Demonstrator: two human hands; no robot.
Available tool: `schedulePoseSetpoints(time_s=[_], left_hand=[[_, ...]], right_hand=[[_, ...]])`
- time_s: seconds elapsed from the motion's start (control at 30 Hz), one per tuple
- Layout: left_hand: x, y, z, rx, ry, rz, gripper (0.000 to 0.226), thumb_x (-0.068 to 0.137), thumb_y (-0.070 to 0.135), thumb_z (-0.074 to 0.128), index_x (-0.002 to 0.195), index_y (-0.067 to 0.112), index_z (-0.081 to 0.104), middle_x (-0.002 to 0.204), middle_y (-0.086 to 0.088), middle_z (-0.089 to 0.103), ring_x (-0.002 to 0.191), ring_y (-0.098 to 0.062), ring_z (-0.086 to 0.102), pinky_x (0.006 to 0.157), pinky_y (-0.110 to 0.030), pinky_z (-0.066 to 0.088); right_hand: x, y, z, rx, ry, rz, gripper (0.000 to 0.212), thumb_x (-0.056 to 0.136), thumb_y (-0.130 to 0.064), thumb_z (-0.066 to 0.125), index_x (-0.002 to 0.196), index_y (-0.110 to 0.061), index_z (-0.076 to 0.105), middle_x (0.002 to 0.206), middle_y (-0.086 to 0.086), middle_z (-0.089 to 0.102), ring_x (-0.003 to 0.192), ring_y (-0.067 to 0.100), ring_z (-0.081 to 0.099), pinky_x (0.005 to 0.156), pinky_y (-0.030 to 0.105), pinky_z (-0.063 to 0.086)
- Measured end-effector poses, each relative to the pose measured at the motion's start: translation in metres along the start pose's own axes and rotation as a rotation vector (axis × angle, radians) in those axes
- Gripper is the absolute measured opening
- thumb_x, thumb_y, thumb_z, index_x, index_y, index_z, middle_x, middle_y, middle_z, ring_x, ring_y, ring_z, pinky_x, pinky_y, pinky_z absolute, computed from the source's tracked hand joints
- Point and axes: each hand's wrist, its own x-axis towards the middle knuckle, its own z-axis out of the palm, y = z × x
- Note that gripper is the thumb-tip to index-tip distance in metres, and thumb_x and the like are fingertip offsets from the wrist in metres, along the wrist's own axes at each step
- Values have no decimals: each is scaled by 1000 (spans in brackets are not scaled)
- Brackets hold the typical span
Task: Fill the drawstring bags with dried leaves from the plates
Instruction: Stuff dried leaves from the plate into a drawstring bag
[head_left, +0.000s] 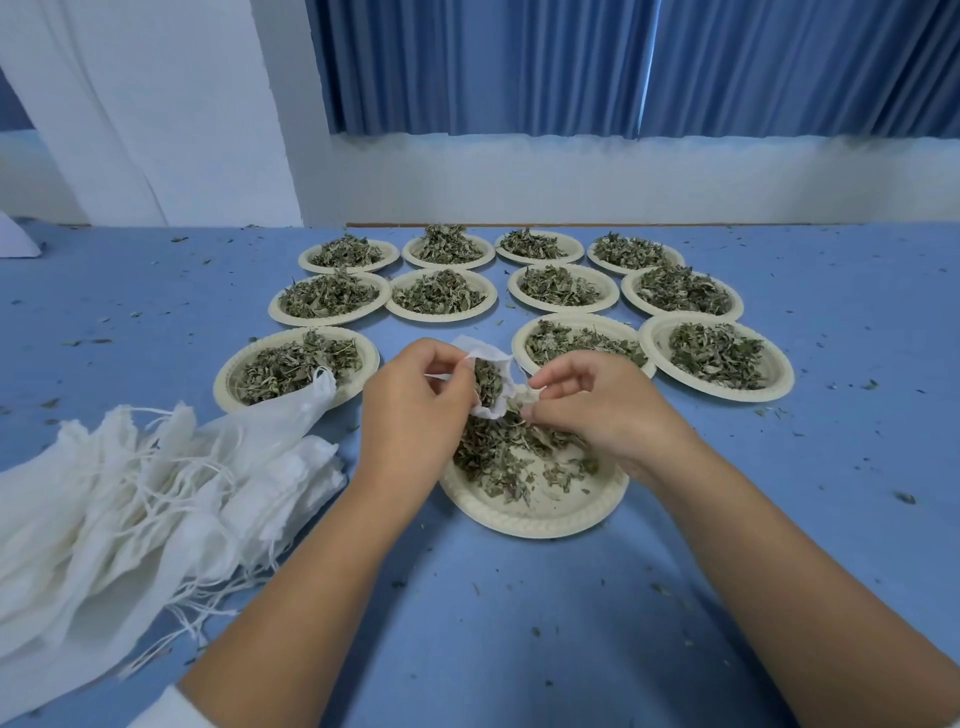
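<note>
At frame centre, the left hand (415, 400) gripped the bag (485, 357); the right hand (592, 410) pinched its rim above the plate (545, 514).

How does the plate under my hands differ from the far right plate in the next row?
The near plate is half emptied, floor showing; the right plate carries a full heap. The near plate sits under the left hand and right hand holding the drawstring bag; the right plate lies uncovered. Both are cream ridged plates of dried leaves.
</note>
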Motion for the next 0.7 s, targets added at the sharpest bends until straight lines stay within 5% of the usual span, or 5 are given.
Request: schedulePoseSetpoints(time_s=[0.27, 0.4, 0.57, 0.7], left_hand=[[-3, 3, 5, -15, -2, 24, 8, 90, 19, 66, 84, 20, 71, 69, 7, 71, 66, -10, 69, 69, -30, 57], [-5, 7, 6, -93, -32, -35, 9, 90, 14, 65, 82, 17, 70, 66, 6, 72, 62, -7, 70, 69, -27, 59], [-4, 9, 3, -200, -50, -104, 8, 90, 10, 64, 84, 11, 70, 64, 3, 71, 62, -10, 71, 72, -33, 62], [-1, 6, 1, -267, -24, -149, 7, 91, 11, 65, 87, 8, 69, 63, 2, 70, 63, -14, 71, 73, -35, 61]], right_hand=[[-3, -2, 23, 296, 189, -343, 23, 75, 3, 78, 82, -14, 64, 77, 0, 67, 69, 3, 64, 66, 14, 52], [0, 6, 39, 157, 289, -481, 21, 78, 1, 76, 78, -15, 62, 86, 5, 62, 73, 2, 62, 68, 14, 50], [4, 12, 37, -192, 383, -611, 10, 80, -18, 77, 79, -18, 67, 77, -7, 63, 82, 11, 56, 76, 14, 39], [2, 8, 27, -126, 386, -553, 4, 88, -22, 66, 85, -21, 69, 86, -11, 63, 81, 6, 55, 74, 14, 40]])
